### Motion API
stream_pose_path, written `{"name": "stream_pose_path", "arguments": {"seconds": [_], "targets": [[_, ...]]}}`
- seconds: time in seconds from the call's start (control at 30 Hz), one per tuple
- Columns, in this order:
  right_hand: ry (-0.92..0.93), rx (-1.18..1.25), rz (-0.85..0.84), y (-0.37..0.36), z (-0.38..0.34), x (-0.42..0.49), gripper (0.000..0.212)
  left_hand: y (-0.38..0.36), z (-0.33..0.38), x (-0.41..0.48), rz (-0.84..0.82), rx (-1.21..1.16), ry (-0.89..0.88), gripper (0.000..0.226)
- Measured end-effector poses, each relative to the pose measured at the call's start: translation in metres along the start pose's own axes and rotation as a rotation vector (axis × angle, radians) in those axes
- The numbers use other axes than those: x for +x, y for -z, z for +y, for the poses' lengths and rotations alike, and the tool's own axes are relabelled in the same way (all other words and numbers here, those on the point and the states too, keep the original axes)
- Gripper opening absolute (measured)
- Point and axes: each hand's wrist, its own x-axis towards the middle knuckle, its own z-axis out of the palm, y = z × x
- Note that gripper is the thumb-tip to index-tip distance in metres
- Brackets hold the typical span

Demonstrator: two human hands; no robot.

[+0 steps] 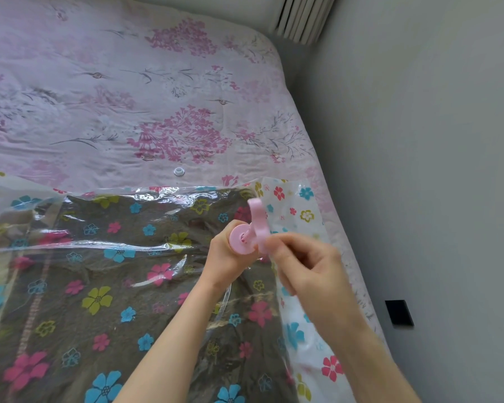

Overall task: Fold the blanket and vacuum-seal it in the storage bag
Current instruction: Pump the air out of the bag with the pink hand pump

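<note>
A clear storage bag (300,210) printed with coloured flowers lies flat on the bed. Inside it, a folded dark grey-brown blanket (122,286) fills most of the bag. A pink hand pump (242,242) stands upright on the bag near its right side. My left hand (230,260) wraps around the pump's round barrel. My right hand (303,263) grips the pump's pink handle (258,219), which is raised above the barrel and blurred. The pump's base and the bag's valve are hidden under my left hand.
The bed wears a pink floral cover (128,97). A small white valve cap (179,171) lies on it just beyond the bag. A grey wall (419,141) runs close along the right, with a radiator (303,16) far right and a black object (399,312) on the floor.
</note>
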Motion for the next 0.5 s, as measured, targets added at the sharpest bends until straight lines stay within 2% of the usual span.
{"name": "stream_pose_path", "arguments": {"seconds": [0.13, 0.2, 0.3, 0.37, 0.43, 0.5], "targets": [[0.144, 0.271, -0.095, 0.010, -0.019, -0.011, 0.016, -0.001, -0.004, 0.000, -0.012, 0.036, -0.001, 0.028], [0.109, 0.230, -0.058, 0.002, 0.003, -0.006, 0.014, -0.003, -0.003, -0.001, 0.005, 0.033, 0.003, 0.022], [-0.031, -0.022, 0.065, -0.017, 0.037, 0.005, 0.018, -0.001, -0.001, -0.001, 0.001, 0.033, -0.019, 0.029], [-0.103, -0.097, 0.054, -0.019, 0.040, 0.008, 0.018, -0.001, 0.000, -0.001, -0.006, 0.041, -0.028, 0.029], [-0.075, -0.072, 0.041, -0.010, 0.021, 0.005, 0.017, -0.001, 0.001, 0.000, 0.010, 0.033, -0.010, 0.025], [0.017, 0.084, 0.011, 0.001, -0.010, -0.002, 0.016, 0.000, -0.002, 0.002, 0.011, 0.028, -0.001, 0.024]]}}
